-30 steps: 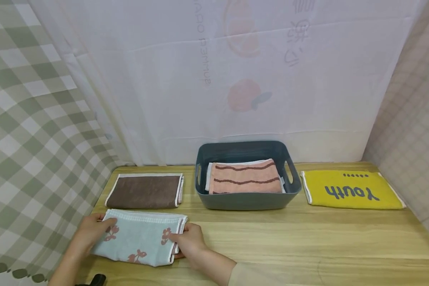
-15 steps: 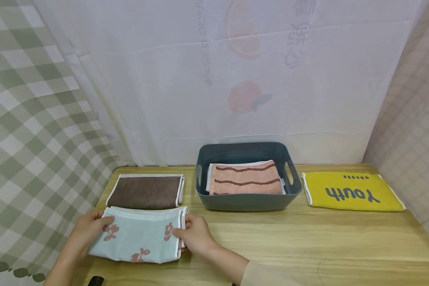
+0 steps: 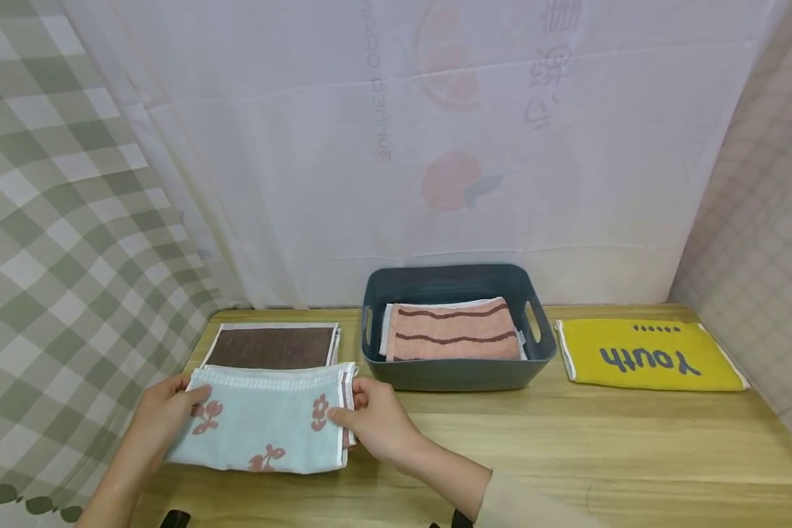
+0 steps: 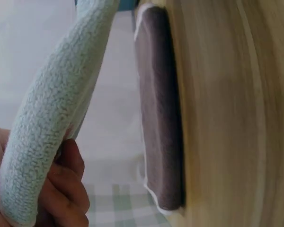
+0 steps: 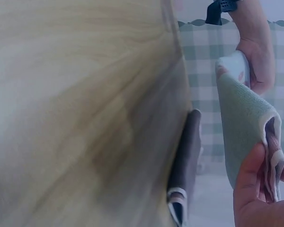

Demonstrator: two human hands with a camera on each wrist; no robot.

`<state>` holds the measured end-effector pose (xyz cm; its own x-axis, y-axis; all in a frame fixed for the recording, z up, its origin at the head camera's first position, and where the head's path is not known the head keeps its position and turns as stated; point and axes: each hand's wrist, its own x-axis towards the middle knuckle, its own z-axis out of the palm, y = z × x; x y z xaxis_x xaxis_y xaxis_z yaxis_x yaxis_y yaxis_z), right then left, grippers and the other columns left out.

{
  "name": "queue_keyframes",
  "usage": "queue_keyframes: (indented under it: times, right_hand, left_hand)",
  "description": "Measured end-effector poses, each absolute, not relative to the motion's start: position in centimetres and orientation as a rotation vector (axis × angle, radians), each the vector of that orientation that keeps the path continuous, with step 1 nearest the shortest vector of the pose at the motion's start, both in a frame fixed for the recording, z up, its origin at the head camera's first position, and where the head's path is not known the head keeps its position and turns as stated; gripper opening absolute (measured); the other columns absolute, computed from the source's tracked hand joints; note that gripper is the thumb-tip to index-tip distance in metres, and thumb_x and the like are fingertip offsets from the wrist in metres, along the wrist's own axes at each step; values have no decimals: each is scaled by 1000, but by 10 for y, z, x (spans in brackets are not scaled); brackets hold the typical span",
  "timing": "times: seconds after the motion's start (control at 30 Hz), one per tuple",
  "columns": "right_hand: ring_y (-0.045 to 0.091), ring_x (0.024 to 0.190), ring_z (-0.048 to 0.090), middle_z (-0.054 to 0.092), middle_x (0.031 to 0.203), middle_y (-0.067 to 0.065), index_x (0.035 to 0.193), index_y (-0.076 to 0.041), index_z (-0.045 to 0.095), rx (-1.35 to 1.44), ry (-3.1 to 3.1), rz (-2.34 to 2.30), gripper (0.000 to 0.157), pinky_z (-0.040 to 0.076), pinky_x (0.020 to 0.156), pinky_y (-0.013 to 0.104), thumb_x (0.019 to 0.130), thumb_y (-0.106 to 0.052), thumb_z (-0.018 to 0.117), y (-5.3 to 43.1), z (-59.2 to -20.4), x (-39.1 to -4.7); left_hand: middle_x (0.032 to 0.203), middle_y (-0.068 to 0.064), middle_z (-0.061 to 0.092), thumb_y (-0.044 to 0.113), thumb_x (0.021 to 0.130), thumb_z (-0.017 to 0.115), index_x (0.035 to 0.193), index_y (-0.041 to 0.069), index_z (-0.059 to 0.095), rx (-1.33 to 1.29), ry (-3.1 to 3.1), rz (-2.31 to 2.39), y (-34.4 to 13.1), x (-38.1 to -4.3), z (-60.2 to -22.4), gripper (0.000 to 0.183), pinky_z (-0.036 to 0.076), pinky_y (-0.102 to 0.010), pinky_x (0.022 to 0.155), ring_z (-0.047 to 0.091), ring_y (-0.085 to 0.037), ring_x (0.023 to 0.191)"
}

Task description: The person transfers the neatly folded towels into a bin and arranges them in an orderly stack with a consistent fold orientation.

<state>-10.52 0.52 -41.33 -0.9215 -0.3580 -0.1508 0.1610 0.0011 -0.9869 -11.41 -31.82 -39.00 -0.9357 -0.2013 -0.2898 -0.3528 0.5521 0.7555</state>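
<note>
A folded light-blue towel (image 3: 264,422) with pinkish-brown flower and cherry figures hangs raised above the table between both hands. My left hand (image 3: 165,414) pinches its left end, thumb on the front face. At the other end my right hand (image 3: 383,422) grips the layered edge, its thumb near the flower figure. In the left wrist view the towel (image 4: 52,109) is clearly off the wood, with curled fingers behind it. The right wrist view shows the folded layers of the towel (image 5: 246,123) held between thumb and fingers. Behind it lies a folded brown towel (image 3: 273,347), its front part hidden.
A dark blue-grey basket (image 3: 458,375) stands at the table's back middle, holding a folded peach towel (image 3: 455,330) with brown wavy stripes. A folded yellow towel (image 3: 653,356) lettered "Youth" lies at right. Checked cloth (image 3: 59,220) borders the left side.
Both hands have lifted the light-blue towel and shifted it slightly to the right and up in view, covering more of the brown towel. The basket and yellow towel stay put.
</note>
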Motion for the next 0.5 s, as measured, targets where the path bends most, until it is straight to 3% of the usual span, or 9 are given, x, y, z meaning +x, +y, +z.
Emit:
queue_keyframes:
  times: [0.2, 0.3, 0.5]
  right_hand:
    - [20, 79, 74, 72, 88, 9, 119, 9, 64, -247, 1953, -1981, 26, 60, 61, 28, 96, -1, 73, 18, -400, -113]
    - [20, 80, 74, 73, 89, 9, 120, 9, 63, -264, 1978, -1971, 27, 60, 62, 29, 97, -2, 72, 27, -393, -117]
    - [21, 85, 75, 75, 95, 11, 123, 10, 61, -287, 1979, -1971, 29, 62, 66, 32, 99, -2, 70, 46, -383, -125]
  left_hand:
    - [90, -3, 56, 35, 109, 54, 95, 4, 53, -488, 2626, 1334, -312, -116, -379, 34, 46, -35, 77, 53, -26, 97]
    - [97, -4, 58, 39, 109, 54, 100, 4, 54, -489, 2629, 1362, -307, -118, -373, 36, 46, -33, 78, 52, -24, 100]
    - [79, -1, 54, 34, 107, 59, 89, 6, 48, -444, 2693, 1443, -290, -122, -365, 35, 45, -31, 62, 50, -19, 76]
